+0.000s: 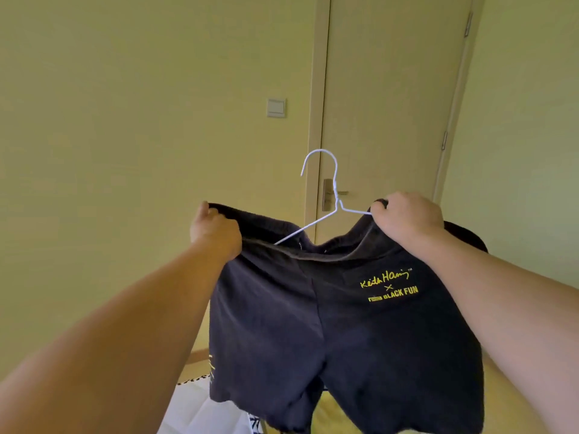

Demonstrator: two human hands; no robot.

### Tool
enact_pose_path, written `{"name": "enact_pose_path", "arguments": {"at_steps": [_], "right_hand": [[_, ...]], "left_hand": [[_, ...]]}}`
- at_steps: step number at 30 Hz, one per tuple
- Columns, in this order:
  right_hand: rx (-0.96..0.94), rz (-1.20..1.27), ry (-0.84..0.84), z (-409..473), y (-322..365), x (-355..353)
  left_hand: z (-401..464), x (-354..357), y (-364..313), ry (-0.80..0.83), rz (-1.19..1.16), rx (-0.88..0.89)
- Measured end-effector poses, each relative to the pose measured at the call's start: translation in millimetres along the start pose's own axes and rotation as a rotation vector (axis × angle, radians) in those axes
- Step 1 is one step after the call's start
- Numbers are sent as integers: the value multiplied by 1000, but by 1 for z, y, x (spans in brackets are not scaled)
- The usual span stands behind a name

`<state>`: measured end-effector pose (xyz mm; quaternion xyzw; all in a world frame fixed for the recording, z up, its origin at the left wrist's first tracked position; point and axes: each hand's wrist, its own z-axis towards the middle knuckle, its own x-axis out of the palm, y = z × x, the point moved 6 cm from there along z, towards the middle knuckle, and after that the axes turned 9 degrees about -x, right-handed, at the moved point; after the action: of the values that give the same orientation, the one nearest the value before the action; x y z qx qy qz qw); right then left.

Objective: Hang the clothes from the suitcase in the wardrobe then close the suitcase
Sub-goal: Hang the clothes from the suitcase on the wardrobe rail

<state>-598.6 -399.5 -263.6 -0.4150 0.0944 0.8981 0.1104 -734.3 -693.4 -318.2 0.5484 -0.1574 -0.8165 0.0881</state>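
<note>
From the head camera, a pair of dark shorts is held up in mid-air in front of the person, spread by the waistband between both hands. The left hand has its fingers curled round the left end of the waistband, gripping the cloth. The right hand grips the right end of the waistband in the same way, and the right arm of a white wire hanger runs into that fist, though whether the fingers also clamp the wire cannot be told. The hanger's left arm slants down inside the waistband opening, and its hook stands upright above the shorts. Yellow lettering sits on the right leg of the shorts, near the waistband.

Behind the shorts is a closed pale door, its handle partly crossed by the hanger's neck. A light switch is on the wall left of the door frame. Low down, the shorts hide most of what lies below; a white, patterned sheet shows at the bottom left.
</note>
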Motion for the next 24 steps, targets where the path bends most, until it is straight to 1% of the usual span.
{"name": "enact_pose_path", "arguments": {"at_steps": [1,2,3,4,5,6,8,9,10,11,12,13,17,19,21,24], "right_hand": [[7,-6,-9,2,2,-2],[18,-5,-15,4,3,-4],[33,10,-22,6,2,-7],[52,37,-30,8,2,-10],[80,72,-42,10,-1,-14],[109,107,-54,11,-3,-18],[156,161,-86,15,-7,-29],[171,173,-100,17,-8,-34],[180,175,-115,17,-10,-41],[182,172,-124,17,-12,-47],[180,155,-134,17,-12,-53],[179,123,-145,15,-14,-62],[142,18,-125,10,-6,-98],[154,36,-91,7,-8,-119],[184,97,-81,-1,-20,-150],[180,173,-74,-21,-38,-203]], "left_hand": [[-6,-15,0,-158,25,15],[-9,-26,2,-279,18,8],[-7,-32,5,-357,-47,-15],[-2,-36,12,-410,-173,-67],[3,-39,20,-415,-353,-154],[6,-39,29,-355,-585,-265],[12,-28,28,-62,-1133,-443],[14,-25,19,92,-1384,-476],[14,-27,6,211,-1556,-464],[14,-33,-7,287,-1649,-409],[14,-41,-18,322,-1673,-331],[14,-56,-30,314,-1672,-226],[-7,-136,-72,144,-1623,265],[-25,-172,-83,145,-1649,417],[-39,-201,-89,177,-1700,522],[-65,-251,-95,198,-1684,673]]}}
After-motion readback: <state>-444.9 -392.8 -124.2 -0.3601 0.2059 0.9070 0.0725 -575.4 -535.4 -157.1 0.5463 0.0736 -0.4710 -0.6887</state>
